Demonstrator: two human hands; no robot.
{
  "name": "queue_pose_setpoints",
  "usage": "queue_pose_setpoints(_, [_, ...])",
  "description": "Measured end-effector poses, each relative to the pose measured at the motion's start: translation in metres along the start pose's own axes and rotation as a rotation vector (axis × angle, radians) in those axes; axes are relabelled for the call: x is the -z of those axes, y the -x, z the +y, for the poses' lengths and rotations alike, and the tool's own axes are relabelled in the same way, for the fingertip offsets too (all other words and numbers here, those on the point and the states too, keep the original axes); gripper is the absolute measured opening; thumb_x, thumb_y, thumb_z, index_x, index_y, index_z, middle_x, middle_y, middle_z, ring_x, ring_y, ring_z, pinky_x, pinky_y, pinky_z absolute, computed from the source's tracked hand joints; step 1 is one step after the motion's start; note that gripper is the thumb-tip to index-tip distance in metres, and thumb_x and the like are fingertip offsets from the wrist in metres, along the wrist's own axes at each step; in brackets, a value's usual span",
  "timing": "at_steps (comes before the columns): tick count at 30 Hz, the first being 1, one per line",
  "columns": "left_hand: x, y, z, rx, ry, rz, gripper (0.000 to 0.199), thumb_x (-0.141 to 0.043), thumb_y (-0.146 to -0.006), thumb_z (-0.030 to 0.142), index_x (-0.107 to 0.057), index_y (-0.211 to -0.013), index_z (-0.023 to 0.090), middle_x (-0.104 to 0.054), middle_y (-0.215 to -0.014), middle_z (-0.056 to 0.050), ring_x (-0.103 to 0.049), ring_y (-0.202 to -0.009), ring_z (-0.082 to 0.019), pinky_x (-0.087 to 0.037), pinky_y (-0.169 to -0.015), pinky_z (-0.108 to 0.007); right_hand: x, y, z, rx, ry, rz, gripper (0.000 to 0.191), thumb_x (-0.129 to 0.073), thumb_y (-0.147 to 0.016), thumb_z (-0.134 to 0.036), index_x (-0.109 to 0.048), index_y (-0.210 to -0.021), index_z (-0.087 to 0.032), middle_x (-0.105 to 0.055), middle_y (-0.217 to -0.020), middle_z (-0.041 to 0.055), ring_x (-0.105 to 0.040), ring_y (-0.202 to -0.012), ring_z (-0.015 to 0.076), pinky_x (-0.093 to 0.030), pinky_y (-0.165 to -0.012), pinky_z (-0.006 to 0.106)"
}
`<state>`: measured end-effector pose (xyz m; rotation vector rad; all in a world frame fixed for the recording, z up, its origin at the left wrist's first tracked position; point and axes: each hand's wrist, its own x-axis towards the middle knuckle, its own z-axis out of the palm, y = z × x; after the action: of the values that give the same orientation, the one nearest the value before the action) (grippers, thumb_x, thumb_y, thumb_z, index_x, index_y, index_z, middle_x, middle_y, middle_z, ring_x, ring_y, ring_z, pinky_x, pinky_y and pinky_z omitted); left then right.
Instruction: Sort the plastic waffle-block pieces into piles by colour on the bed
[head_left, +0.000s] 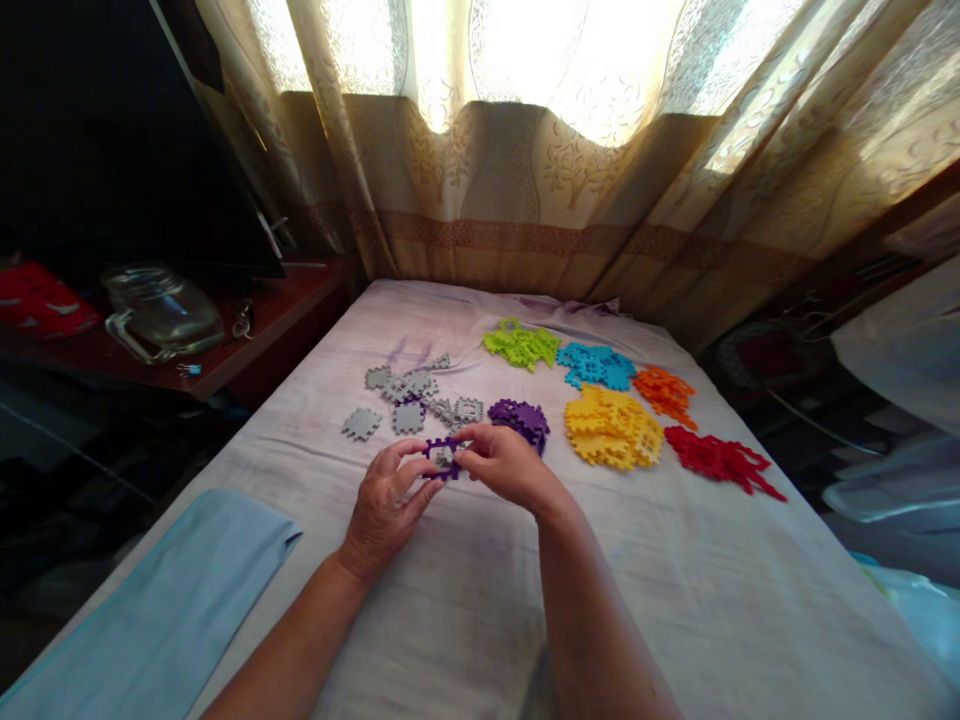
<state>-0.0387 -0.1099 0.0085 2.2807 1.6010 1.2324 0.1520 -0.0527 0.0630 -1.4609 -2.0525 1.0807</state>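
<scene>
Between my two hands is a purple square building piece [452,472] with toothed edges and an open middle. My left hand [391,500] pinches its left side, thumb below and fingers above. On the opposite side, the fingers of my right hand [504,462] close on its right edge. Just beyond lie loose grey pieces [363,424], some flat and some like frames. A grey piece with purple at its edge [409,417] rests among them. The purple pile [519,420] sits right behind my right hand, which hides part of it.
Piles of green [521,345], blue [598,366], orange [664,393], yellow [611,428] and red pieces [724,460] lie to the right on the sheet. A folded blue cloth [161,600] is at left. A glass jug [169,310] stands on the side table [300,305] by a dark screen.
</scene>
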Motion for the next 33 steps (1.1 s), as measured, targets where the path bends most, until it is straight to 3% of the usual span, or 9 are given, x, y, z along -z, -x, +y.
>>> queue_pose_setpoints(3, [-0.001, 0.0, -0.002, -0.023, -0.017, 0.015, 0.022, -0.055, -0.092, 0.037, -0.066, -0.105, 0.024, -0.062, -0.12, -0.008, -0.06, -0.113, -0.021, -0.049, -0.101, -0.039, 0.001, -0.002, 0.003, 0.006, -0.016, 0.016, 0.027, -0.058, -0.081, -0.023, -0.072, -0.104, -0.021, -0.068, -0.069, -0.0029, -0.061, -0.063, 0.0113, -0.044, -0.061, 0.021])
queue_pose_setpoints(6, [-0.001, -0.001, -0.012, 0.004, -0.09, 0.01, 0.037, -0.052, -0.093, 0.041, -0.059, -0.124, 0.022, -0.06, -0.128, -0.011, -0.057, -0.12, -0.023, -0.045, -0.105, -0.041, 0.017, -0.001, 0.014, -0.068, 0.005, 0.157, 0.03, -0.055, -0.082, -0.024, -0.071, -0.106, -0.02, -0.068, -0.071, -0.0018, -0.061, -0.064, 0.0123, -0.045, -0.063, 0.022])
queue_pose_setpoints(9, [-0.004, -0.004, -0.026, 0.035, -0.204, -0.062, 0.043, -0.048, -0.094, 0.043, -0.057, -0.13, 0.022, -0.058, -0.137, -0.012, -0.052, -0.128, -0.025, -0.04, -0.109, -0.044, 0.037, 0.002, 0.029, -0.169, 0.038, 0.343, 0.034, -0.052, -0.083, -0.03, -0.07, -0.11, -0.019, -0.069, -0.075, 0.0004, -0.061, -0.067, 0.0142, -0.045, -0.065, 0.024])
queue_pose_setpoints(12, [-0.01, -0.008, -0.036, 0.013, -0.293, -0.177, 0.044, -0.047, -0.094, 0.043, -0.058, -0.132, 0.023, -0.058, -0.14, -0.01, -0.045, -0.137, -0.027, -0.034, -0.113, -0.049, 0.049, 0.005, 0.042, -0.236, 0.113, 0.447, 0.037, -0.05, -0.082, -0.033, -0.071, -0.11, -0.019, -0.068, -0.074, 0.0009, -0.061, -0.068, 0.016, -0.044, -0.066, 0.026])
queue_pose_setpoints(16, [-0.017, -0.012, -0.041, 0.009, -0.366, -0.26, 0.042, -0.049, -0.093, 0.043, -0.062, -0.129, 0.026, -0.056, -0.143, -0.009, -0.04, -0.14, -0.029, -0.027, -0.116, -0.054, 0.053, 0.006, 0.05, -0.279, 0.19, 0.444, 0.039, -0.049, -0.083, -0.033, -0.07, -0.113, -0.02, -0.069, -0.075, 0.0012, -0.061, -0.07, 0.0164, -0.044, -0.066, 0.026])
queue_pose_setpoints(21, [-0.015, -0.014, -0.047, 0.112, -0.473, -0.293, 0.045, -0.048, -0.093, 0.045, -0.062, -0.13, 0.023, -0.048, -0.149, -0.013, -0.038, -0.141, -0.031, -0.026, -0.116, -0.056, 0.053, 0.006, 0.048, -0.354, 0.278, 0.452, 0.036, -0.051, -0.086, -0.032, -0.07, -0.114, -0.022, -0.073, -0.085, 0.0034, -0.064, -0.077, 0.018, -0.044, -0.07, 0.028])
queue_pose_setpoints(25, [-0.008, -0.012, -0.051, 0.181, -0.522, -0.273, 0.047, -0.048, -0.093, 0.045, -0.06, -0.132, 0.022, -0.048, -0.149, -0.015, -0.041, -0.14, -0.031, -0.027, -0.115, -0.055, 0.056, 0.008, 0.046, -0.395, 0.304, 0.463, 0.034, -0.052, -0.087, -0.032, -0.071, -0.113, -0.021, -0.074, -0.094, 0.0058, -0.066, -0.086, 0.0203, -0.045, -0.075, 0.029])
queue_pose_setpoints(33, [-0.003, -0.01, -0.053, 0.279, -0.574, -0.236, 0.052, -0.045, -0.093, 0.046, -0.055, -0.135, 0.017, -0.053, -0.144, -0.017, -0.043, -0.136, -0.033, -0.023, -0.114, -0.059, 0.057, 0.009, 0.045, -0.381, 0.28, 0.444, 0.033, -0.051, -0.089, -0.033, -0.072, -0.112, -0.021, -0.074, -0.096, 0.0057, -0.067, -0.087, 0.0194, -0.046, -0.076, 0.028])
